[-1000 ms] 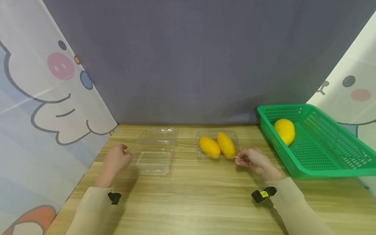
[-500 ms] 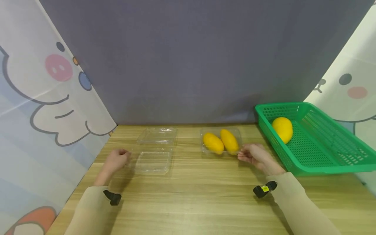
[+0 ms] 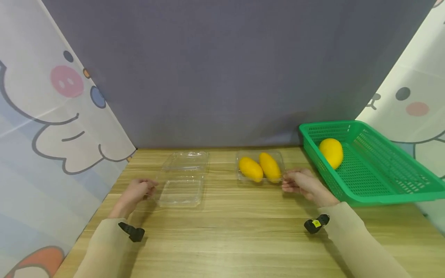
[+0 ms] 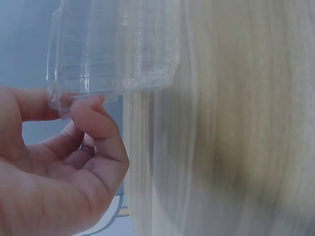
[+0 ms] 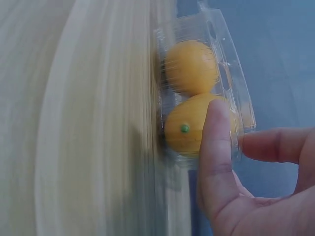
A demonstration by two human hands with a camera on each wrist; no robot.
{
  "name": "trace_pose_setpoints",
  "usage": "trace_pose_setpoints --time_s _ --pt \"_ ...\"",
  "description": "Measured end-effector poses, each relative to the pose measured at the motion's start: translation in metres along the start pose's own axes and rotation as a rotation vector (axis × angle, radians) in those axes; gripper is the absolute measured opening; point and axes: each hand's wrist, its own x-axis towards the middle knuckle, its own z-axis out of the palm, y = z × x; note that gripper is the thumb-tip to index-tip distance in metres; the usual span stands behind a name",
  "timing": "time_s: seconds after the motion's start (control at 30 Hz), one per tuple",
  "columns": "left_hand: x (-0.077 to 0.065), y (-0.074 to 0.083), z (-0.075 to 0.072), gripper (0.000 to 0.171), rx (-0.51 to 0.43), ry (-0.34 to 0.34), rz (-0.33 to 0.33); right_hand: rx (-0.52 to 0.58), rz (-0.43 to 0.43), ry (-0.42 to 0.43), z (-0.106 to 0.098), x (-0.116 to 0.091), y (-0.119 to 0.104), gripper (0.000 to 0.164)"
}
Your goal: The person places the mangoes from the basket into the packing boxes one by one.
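Two yellow mangoes (image 3: 251, 169) lie side by side in a clear plastic clamshell box (image 3: 240, 177) at mid-table. My right hand (image 3: 303, 185) pinches that box at its near right corner; in the right wrist view the thumb (image 5: 216, 142) lies in front of the rim and the index finger (image 5: 270, 145) behind it. To the left, a second clear clamshell box (image 3: 182, 191) lies opened flat, with nothing inside. My left hand (image 3: 137, 193) pinches its left rim between thumb and index finger, as the left wrist view shows of the box corner (image 4: 64, 105).
A green plastic basket (image 3: 347, 193) stands at the right, holding one more yellow mango (image 3: 331, 153). Behind the wooden table (image 3: 222, 239) rises a grey panel (image 3: 222, 77). Cartoon-printed cloths (image 3: 69, 146) hang at both sides.
The box with the mangoes has shifted a little right and back with my right hand. My left hand has moved right, onto the empty box's rim. The head view has turned slightly.
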Motion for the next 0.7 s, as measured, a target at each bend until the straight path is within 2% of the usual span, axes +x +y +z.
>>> trace_pose_setpoints --time_s 0.43,0.7 --pt "0.000 0.000 0.003 0.035 -0.075 -0.031 -0.007 -0.254 0.024 0.016 0.004 -0.021 -0.023 0.050" --pt "-0.001 0.002 0.009 0.034 -0.087 -0.055 -0.007 -0.357 -0.039 0.018 0.007 -0.037 -0.047 0.045"
